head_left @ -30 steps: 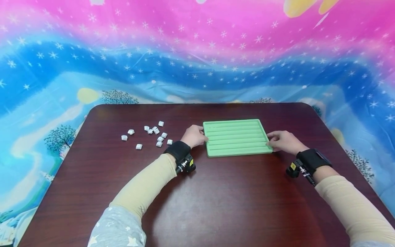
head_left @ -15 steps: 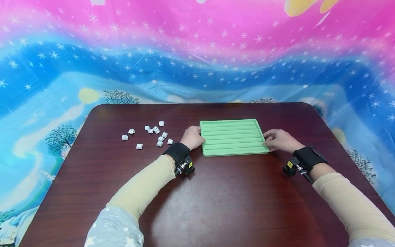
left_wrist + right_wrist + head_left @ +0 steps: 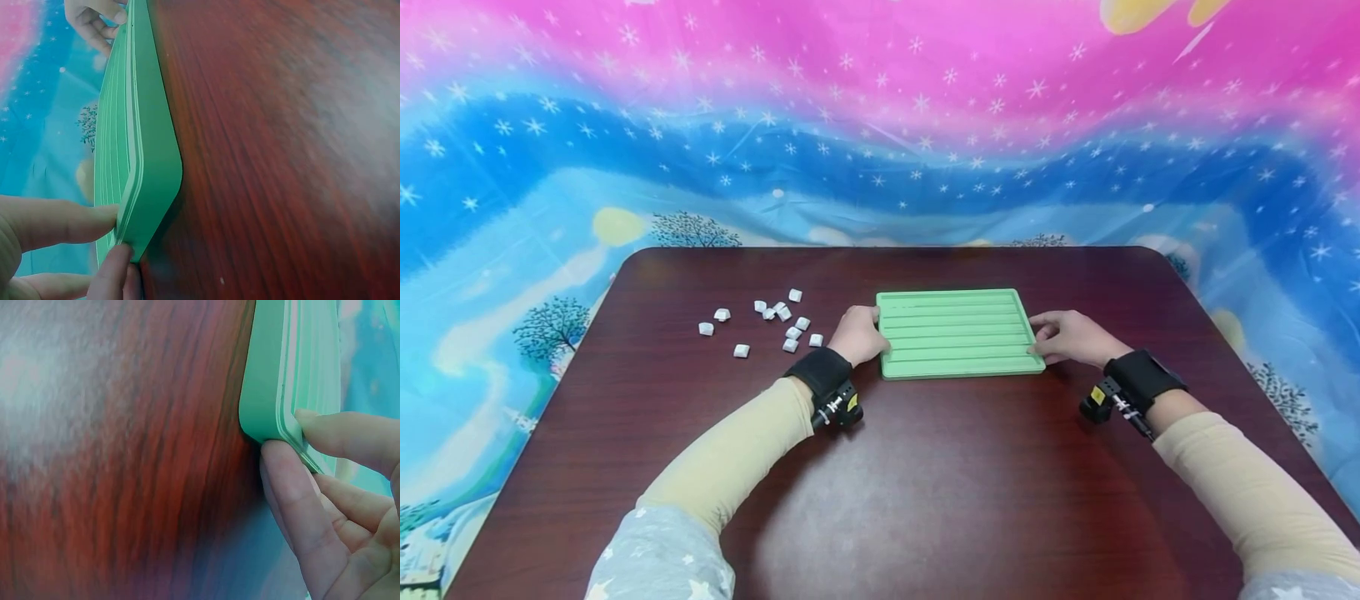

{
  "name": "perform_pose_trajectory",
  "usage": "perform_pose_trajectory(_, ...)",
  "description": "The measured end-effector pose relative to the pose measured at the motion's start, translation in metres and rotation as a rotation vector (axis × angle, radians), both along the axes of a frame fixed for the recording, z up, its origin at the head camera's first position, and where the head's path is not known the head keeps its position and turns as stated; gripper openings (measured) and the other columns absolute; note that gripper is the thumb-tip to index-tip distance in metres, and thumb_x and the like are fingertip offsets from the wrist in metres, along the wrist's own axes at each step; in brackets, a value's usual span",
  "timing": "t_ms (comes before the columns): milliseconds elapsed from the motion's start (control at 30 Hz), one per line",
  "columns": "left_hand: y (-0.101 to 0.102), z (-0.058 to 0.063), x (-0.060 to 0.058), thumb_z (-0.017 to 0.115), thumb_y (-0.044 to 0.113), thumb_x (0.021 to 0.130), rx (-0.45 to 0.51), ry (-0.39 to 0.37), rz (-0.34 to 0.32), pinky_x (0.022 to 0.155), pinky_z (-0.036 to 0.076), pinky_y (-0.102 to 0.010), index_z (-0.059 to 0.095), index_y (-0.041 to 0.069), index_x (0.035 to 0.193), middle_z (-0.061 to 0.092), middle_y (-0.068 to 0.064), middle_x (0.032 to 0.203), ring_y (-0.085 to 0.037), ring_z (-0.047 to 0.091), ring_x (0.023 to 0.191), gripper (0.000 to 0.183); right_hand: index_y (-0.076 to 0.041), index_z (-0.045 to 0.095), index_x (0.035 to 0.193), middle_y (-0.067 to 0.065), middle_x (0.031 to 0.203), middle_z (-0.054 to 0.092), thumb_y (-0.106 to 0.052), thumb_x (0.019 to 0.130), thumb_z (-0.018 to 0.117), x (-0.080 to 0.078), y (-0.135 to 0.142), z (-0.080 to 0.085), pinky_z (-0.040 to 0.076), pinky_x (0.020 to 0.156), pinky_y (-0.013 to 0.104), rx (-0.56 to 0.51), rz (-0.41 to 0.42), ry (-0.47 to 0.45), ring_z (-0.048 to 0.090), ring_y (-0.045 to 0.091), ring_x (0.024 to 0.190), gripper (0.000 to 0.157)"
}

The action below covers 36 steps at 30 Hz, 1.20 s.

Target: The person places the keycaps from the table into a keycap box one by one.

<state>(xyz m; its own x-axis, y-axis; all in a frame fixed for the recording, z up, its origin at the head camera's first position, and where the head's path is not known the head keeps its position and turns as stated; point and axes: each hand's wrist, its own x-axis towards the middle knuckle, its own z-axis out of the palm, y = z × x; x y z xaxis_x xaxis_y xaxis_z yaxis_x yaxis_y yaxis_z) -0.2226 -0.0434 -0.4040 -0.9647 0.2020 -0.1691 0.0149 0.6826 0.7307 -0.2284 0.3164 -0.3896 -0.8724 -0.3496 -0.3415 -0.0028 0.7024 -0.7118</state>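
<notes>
A light green rectangular tray (image 3: 955, 334) with long raised ridges lies on the table in the head view. My left hand (image 3: 860, 335) pinches its left end, thumb (image 3: 75, 220) over the rim and fingertips (image 3: 112, 269) against the outer wall. At the opposite end, my right hand (image 3: 1075, 337) grips the rim near the front corner. In the right wrist view the thumb (image 3: 350, 437) reaches over the edge while the index finger (image 3: 297, 494) presses the outside. The tray holds nothing between its ridges.
Several small white square pieces (image 3: 741, 351) lie scattered left of my left hand, some bunched together. The dark red-brown table (image 3: 955, 483) ends at a rounded back edge, with a patterned cloth (image 3: 880, 125) hanging behind it.
The tray has slid a little to the left across the table, both hands moving with it and keeping their grip. The white pieces stay where they were.
</notes>
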Motion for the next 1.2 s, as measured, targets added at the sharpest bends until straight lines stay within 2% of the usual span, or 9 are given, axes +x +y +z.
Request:
perform_pose_trajectory(67,-0.004,0.000,0.001,0.076,-0.003,0.083,-0.008,0.002,-0.003,0.078,0.040,-0.029,0.070,-0.001,0.115,0.063,-0.018,0.133,-0.024,0.051,0.092,0.032,0.015,0.034,0.151,0.020,0.104,0.061,-0.007,0.097,0.069,0.000,-0.003,0.000,0.059,0.083,0.036,-0.004,0.008,0.001,0.070,0.026,0.091,0.067)
perform_pose_trajectory(167,-0.008,-0.001,0.003,0.073,-0.004,0.083,-0.010,0.000,0.001,0.073,0.038,-0.029,0.070,-0.001,0.113,0.068,-0.016,0.117,-0.025,0.049,0.083,0.030,0.014,0.035,0.150,0.020,0.105,0.062,-0.010,0.099,0.067,0.000,-0.007,-0.001,0.059,0.083,0.036,-0.009,0.018,0.013,0.070,0.027,0.092,0.065)
perform_pose_trajectory(233,-0.010,0.000,0.003,0.072,-0.004,0.084,-0.009,-0.008,0.006,0.071,0.038,-0.029,0.069,-0.002,0.115,0.066,-0.017,0.124,-0.025,0.048,0.082,0.031,0.014,0.038,0.149,0.020,0.105,0.063,-0.012,0.101,0.066,0.000,-0.009,-0.002,0.059,0.082,0.036,-0.011,0.012,0.025,0.071,0.027,0.092,0.062)
perform_pose_trajectory(367,-0.015,0.001,0.006,0.073,-0.004,0.083,0.004,-0.011,0.014,0.076,0.040,-0.029,0.063,-0.003,0.134,0.061,-0.016,0.138,-0.024,0.053,0.092,0.051,0.012,0.041,0.148,0.020,0.105,0.064,-0.013,0.102,0.064,-0.001,-0.011,-0.006,0.059,0.082,0.035,-0.031,0.006,0.037,0.071,0.027,0.093,0.057)
perform_pose_trajectory(467,-0.018,0.002,0.009,0.072,-0.006,0.083,0.017,-0.010,0.013,0.078,0.041,-0.028,0.057,-0.005,0.142,0.063,-0.017,0.136,-0.024,0.054,0.097,0.061,0.012,0.040,0.149,0.019,0.106,0.063,-0.013,0.102,0.063,-0.001,-0.012,-0.009,0.059,0.083,0.035,-0.049,0.007,0.029,0.070,0.028,0.095,0.058)
perform_pose_trajectory(733,-0.028,0.002,0.016,0.072,-0.005,0.082,0.001,-0.005,0.016,0.079,0.040,-0.029,0.054,-0.007,0.143,0.057,-0.019,0.144,-0.025,0.053,0.096,0.064,0.014,0.034,0.152,0.020,0.104,0.061,-0.010,0.100,0.067,0.002,-0.022,-0.010,0.059,0.077,0.033,-0.057,0.018,0.031,0.070,0.021,0.086,0.066)
perform_pose_trajectory(900,-0.032,0.003,0.021,0.072,-0.006,0.080,0.005,0.003,0.011,0.075,0.039,-0.028,0.063,-0.004,0.134,0.063,-0.018,0.135,-0.025,0.050,0.086,0.055,0.013,0.033,0.153,0.020,0.107,0.059,-0.008,0.099,0.068,0.002,-0.026,-0.012,0.059,0.076,0.032,-0.069,0.016,0.018,0.069,0.020,0.086,0.068)
perform_pose_trajectory(1033,-0.036,0.002,0.025,0.072,-0.008,0.079,0.019,-0.003,0.011,0.076,0.039,-0.028,0.057,-0.007,0.140,0.059,-0.019,0.141,-0.025,0.052,0.089,0.063,0.011,0.033,0.154,0.020,0.109,0.057,-0.009,0.099,0.069,0.004,-0.029,-0.012,0.059,0.079,0.033,-0.068,0.019,-0.003,0.069,0.023,0.091,0.069)
perform_pose_trajectory(1200,-0.042,0.000,0.029,0.071,-0.007,0.077,0.029,-0.008,0.004,0.074,0.041,-0.026,0.051,-0.010,0.144,0.059,-0.021,0.141,-0.026,0.054,0.090,0.070,0.010,0.030,0.155,0.021,0.112,0.055,-0.007,0.098,0.069,0.009,-0.034,-0.010,0.059,0.079,0.033,-0.069,0.033,-0.012,0.068,0.024,0.092,0.071)
